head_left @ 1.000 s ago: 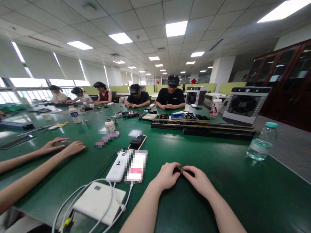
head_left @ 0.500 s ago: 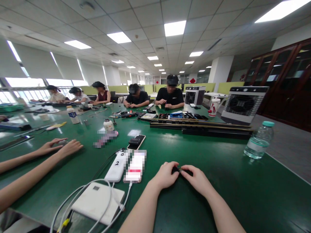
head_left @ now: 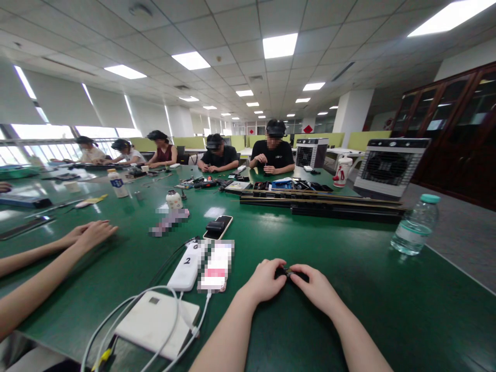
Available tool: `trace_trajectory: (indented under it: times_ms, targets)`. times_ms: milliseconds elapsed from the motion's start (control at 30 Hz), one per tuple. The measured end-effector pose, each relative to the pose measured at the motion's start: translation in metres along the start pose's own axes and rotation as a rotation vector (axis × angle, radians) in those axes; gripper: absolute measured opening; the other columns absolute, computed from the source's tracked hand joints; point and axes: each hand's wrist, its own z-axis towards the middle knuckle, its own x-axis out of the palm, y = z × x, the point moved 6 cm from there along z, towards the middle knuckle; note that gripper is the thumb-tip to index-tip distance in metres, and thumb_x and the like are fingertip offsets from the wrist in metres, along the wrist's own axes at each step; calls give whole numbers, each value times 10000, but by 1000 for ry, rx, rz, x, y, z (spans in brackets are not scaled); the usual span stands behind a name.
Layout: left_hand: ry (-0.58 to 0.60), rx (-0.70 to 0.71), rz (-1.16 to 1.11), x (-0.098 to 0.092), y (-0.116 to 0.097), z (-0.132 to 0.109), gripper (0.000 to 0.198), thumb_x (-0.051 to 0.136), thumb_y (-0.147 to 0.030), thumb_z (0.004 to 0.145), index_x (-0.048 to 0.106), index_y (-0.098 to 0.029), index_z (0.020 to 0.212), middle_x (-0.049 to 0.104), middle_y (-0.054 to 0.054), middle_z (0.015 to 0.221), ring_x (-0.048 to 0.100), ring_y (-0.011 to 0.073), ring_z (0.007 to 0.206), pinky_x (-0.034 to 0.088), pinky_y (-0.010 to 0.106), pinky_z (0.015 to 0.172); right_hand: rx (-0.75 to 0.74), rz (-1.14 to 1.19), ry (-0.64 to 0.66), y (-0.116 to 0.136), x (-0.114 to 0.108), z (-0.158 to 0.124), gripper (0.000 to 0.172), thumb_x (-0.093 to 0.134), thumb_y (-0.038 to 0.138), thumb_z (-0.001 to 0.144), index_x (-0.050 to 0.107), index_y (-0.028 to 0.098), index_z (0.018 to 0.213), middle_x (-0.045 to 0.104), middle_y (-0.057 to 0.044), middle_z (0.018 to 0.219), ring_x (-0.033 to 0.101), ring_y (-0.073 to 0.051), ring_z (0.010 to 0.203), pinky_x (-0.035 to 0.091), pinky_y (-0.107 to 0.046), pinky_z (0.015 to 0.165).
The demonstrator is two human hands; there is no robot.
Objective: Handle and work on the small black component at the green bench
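Close together on the green table (head_left: 333, 248), my left hand (head_left: 267, 279) and my right hand (head_left: 312, 281) hold a small dark object (head_left: 287, 272) between their fingertips. Both hands are closed, thumb and fingers pinching it from either side. Fingers cover most of the object, and its kind is too small to make out. Left of my hands lies a phone (head_left: 215, 266) with a lit, blurred screen and a white cable plugged into its lower end. A white power bank (head_left: 187, 268) marked 2 lies beside the phone.
A flat white box (head_left: 155, 323) with looping cables sits front left. A water bottle (head_left: 415, 227) stands at right. Long black rails (head_left: 321, 201) lie across the table. A neighbour's hands (head_left: 95, 235) rest at left; co-workers sit along the far side.
My hands stay almost in place around the small object. At left, the neighbour's hands have drawn closer together and slightly left. The person opposite has shifted a hand a little.
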Motion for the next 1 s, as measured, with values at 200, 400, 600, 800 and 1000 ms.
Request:
trace_trajectory:
  times_ms: [200, 400, 600, 800, 1000]
  targets:
    - [1, 10, 16, 0, 1, 0, 380, 502, -260, 801, 553, -211, 1174, 625, 54, 1103, 537, 228, 1061, 427, 358, 951, -6, 15, -3, 0, 0, 0, 277, 543, 342, 754, 692, 205, 943, 709, -66, 1022, 629, -237, 984, 464, -366, 912]
    - [-12, 17, 17, 0, 0, 0, 380, 502, -271, 800, 554, -215, 1173, 630, 52, 1090, 544, 231, 1045, 433, 355, 939, -2, 6, 4, 0, 1, 1, 291, 530, 352, 759, 687, 202, 954, 705, -67, 1035, 624, -235, 1000, 462, -352, 916]
    - [3, -5, 33, -3, -2, -1, 378, 498, -274, 807, 546, -217, 1178, 634, 50, 1070, 545, 233, 1036, 432, 357, 928, 28, -1, -15, -6, 1, 2, 322, 523, 372, 768, 673, 197, 993, 692, -74, 1077, 610, -239, 1040, 447, -365, 945]
    - [-8, 13, 28, -2, -1, -1, 378, 505, -283, 808, 545, -218, 1179, 634, 50, 1068, 544, 233, 1029, 432, 358, 919, 36, 11, -54, -4, -3, 2, 319, 503, 379, 775, 670, 199, 979, 693, -78, 1081, 609, -243, 1040, 449, -371, 943]
    - [-4, -13, 25, -2, 1, -1, 401, 528, -288, 793, 541, -210, 1186, 641, 50, 1067, 553, 239, 1019, 441, 362, 902, 48, 99, -159, -9, -10, 3, 323, 518, 399, 757, 655, 207, 977, 703, -76, 1051, 627, -247, 1016, 462, -387, 930]
